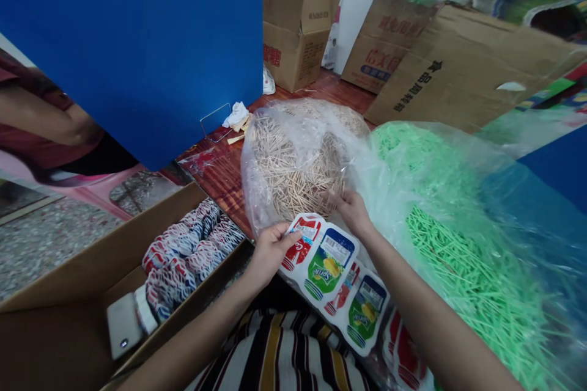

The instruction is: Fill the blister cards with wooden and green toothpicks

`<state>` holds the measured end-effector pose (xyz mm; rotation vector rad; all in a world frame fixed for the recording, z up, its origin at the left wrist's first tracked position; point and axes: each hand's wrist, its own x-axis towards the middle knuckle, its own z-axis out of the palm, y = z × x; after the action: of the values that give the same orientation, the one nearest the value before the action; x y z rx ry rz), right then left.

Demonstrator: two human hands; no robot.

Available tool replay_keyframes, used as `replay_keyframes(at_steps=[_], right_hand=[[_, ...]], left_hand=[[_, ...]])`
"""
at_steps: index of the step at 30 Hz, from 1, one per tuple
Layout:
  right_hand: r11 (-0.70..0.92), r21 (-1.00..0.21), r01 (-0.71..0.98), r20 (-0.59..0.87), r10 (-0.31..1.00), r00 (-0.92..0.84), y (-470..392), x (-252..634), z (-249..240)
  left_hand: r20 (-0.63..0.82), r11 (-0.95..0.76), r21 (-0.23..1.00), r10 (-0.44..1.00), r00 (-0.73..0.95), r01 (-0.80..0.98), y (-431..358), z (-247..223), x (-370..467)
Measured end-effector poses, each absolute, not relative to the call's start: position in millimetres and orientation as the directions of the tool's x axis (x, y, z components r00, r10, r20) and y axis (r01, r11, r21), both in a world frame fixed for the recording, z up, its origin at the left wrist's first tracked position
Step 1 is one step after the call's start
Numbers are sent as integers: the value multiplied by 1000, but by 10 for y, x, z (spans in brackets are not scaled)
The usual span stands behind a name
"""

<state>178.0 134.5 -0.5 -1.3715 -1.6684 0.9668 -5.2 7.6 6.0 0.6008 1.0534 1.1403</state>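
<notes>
My left hand (271, 252) pinches the upper left end of a strip of bottle-shaped packets (326, 263) with red Coca-Cola and green-and-blue Sprite prints. The strip slants down to the right above my lap. My right hand (352, 212) is at the mouth of a clear plastic bag (250, 174) full of thin beige sticks (305, 192). Its fingers are closed together among the sticks, and their tips are partly hidden. More red printed packets (406, 348) lie under my right forearm.
Bright green sticks (458, 269) fill another clear bag on the right. At left, a cardboard box (59, 281) holds stacked printed packets (188, 250) and a pale phone-like object (123, 325). Cartons (293, 30) stand behind. A person's arm (46, 113) shows beyond the blue panel (137, 43).
</notes>
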Motion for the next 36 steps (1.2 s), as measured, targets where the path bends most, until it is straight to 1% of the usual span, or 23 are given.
replay_keyframes(at_steps=[2,4,5,7,9,11,15,22,28,32,36], right_hand=[[95,-940,327,57,991,-123,1315,1767,58],[-7,-993,120,-23,991,-132,1273,1740,151],[-73,-997,-6,-72,986,-152,1250,1722,207],[-189,-956,-224,-145,969,-198,1200,1684,332],[-227,-918,-325,-158,962,-224,1145,1642,462],[-220,-901,-373,-131,960,-249,1080,1599,586],[-197,-900,-389,-68,945,-321,928,1519,767],[-216,-944,-250,-100,908,-407,813,1492,828],[-200,-931,-304,-68,917,-394,840,1529,834],[-239,-935,-260,-111,897,-427,821,1527,813],[-287,-939,-187,-169,864,-475,820,1552,761]], left_hand=[[-373,357,823,926,53,-441,76,89,-46],[-378,361,818,924,54,-448,77,119,-42],[-378,359,818,924,52,-449,77,131,-39],[-381,361,816,923,48,-451,78,146,-31],[-395,375,808,917,55,-455,80,148,-17],[-405,388,797,912,68,-464,82,144,2],[-393,399,779,912,119,-484,92,142,45],[-368,394,777,917,154,-491,119,132,89],[-372,394,783,917,147,-482,123,126,100],[-351,397,781,917,187,-481,131,142,107],[-354,397,798,918,182,-454,148,143,123]])
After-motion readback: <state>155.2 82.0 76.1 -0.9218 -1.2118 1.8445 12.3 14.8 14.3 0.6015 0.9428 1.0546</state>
